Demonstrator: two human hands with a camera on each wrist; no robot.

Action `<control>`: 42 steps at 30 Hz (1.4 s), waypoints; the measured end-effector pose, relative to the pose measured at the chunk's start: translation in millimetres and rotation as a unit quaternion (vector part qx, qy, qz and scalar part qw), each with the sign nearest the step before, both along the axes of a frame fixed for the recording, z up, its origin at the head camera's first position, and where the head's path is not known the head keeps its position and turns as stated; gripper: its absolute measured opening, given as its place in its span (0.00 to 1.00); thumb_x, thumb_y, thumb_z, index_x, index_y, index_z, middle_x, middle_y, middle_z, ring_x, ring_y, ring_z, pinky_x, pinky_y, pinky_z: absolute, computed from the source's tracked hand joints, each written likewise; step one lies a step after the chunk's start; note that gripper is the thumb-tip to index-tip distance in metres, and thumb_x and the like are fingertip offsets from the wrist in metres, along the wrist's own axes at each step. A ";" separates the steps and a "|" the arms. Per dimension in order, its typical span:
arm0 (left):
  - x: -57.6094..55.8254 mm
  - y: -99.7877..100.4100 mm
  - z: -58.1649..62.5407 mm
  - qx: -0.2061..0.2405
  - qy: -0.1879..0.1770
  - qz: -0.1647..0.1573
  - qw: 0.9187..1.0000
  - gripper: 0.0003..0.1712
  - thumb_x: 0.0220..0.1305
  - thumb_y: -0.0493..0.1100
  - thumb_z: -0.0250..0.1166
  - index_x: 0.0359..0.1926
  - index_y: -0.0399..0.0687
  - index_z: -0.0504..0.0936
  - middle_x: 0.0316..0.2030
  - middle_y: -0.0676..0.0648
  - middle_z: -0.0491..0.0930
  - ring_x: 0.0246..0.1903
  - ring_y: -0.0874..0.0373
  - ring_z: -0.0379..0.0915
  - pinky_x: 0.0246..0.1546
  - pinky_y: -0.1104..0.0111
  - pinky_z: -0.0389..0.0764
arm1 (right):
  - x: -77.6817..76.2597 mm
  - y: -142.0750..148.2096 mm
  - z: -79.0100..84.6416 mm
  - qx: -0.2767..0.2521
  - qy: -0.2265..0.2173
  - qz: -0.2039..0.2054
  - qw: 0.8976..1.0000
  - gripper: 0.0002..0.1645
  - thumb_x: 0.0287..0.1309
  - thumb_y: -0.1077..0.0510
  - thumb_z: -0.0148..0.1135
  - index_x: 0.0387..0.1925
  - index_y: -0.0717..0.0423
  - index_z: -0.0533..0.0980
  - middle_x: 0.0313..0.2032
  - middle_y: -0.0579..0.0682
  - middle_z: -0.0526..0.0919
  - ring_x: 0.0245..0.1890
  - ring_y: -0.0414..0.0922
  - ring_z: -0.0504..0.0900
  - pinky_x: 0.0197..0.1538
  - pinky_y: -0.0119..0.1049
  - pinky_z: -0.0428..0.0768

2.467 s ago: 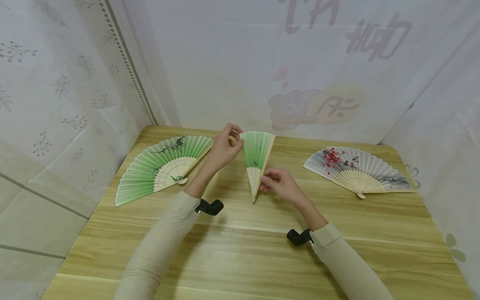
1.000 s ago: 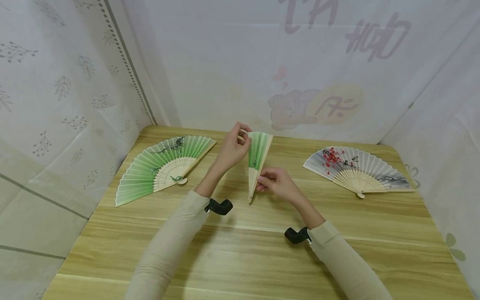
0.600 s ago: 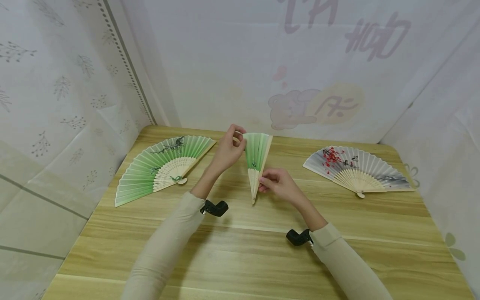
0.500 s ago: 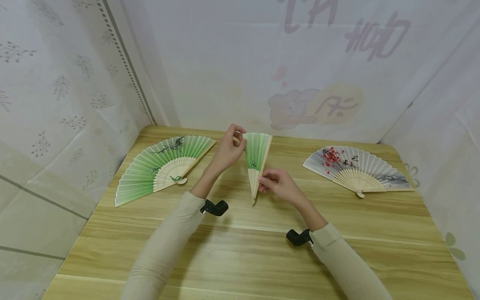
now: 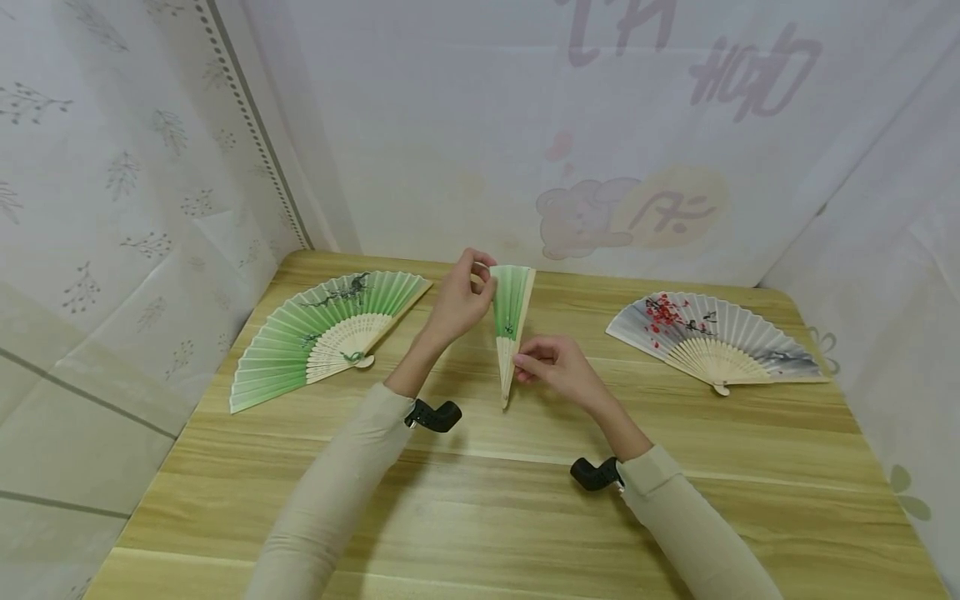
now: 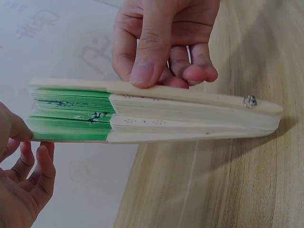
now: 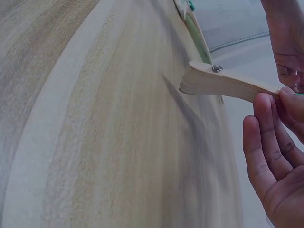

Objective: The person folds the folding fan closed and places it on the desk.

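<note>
the green fan [image 5: 510, 304] is up off the table [image 5: 480, 517], over the middle of its far half, spread to just a skinny wedge with the narrow end toward the table's near edge. left wrist cam shows green pleats bunched between two pale wooden end sticks, plus a little metal rivet [image 6: 250, 101] at the narrow end. left hand grip [image 5: 461, 296] is a pinch on the leaf's top corner, on the side facing the table's left edge. right hand grip [image 5: 551, 367] is pinched too, thumb and fingertips on the opposite end stick, lower down. on the table's far left there's a second green fan [image 5: 322, 333] lying spread wide, dark branch print, green cord at the pivot. table's far right has a gray fan [image 5: 720, 343], also wide, with red blossoms. pale cloth [image 5: 420, 117] with a faded bear print hangs behind the table's far edge.
</note>
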State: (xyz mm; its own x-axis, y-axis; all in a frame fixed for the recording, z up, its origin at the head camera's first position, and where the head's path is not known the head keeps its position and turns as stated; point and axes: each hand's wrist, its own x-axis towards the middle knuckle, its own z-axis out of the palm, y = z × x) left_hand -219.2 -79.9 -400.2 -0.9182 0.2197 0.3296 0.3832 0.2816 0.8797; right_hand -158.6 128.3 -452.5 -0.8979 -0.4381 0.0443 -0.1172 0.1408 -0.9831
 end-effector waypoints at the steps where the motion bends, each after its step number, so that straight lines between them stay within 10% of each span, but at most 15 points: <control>1: 0.1 -0.5 -0.2 -0.002 0.001 0.000 1.000 0.12 0.71 0.29 0.56 0.53 0.36 0.71 0.35 0.42 0.73 0.19 0.55 0.71 0.19 0.71 0.71 | -0.2 -0.9 -0.5 0.001 0.000 0.000 1.000 0.06 0.67 0.68 0.64 0.38 0.72 0.82 0.30 0.60 0.85 0.31 0.53 0.86 0.39 0.55 0.85; 42: 1.4 1.6 -0.3 -0.001 -0.017 -0.002 1.000 0.10 0.73 0.31 0.56 0.53 0.37 0.71 0.36 0.42 0.73 0.22 0.49 0.73 0.24 0.69 0.75 | 0.9 0.6 -4.5 -0.013 -0.032 -0.017 0.999 0.11 0.68 0.68 0.63 0.48 0.74 0.78 0.41 0.63 0.84 0.38 0.64 0.85 0.44 0.56 0.83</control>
State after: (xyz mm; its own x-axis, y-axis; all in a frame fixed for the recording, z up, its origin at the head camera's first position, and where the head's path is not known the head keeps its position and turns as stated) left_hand -217.8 -78.3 -400.5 -0.9280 0.2245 0.2974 0.3539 0.2813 0.8920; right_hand -157.7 128.9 -457.0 -0.9136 -0.4067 -0.0036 -0.0486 0.1181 -0.9918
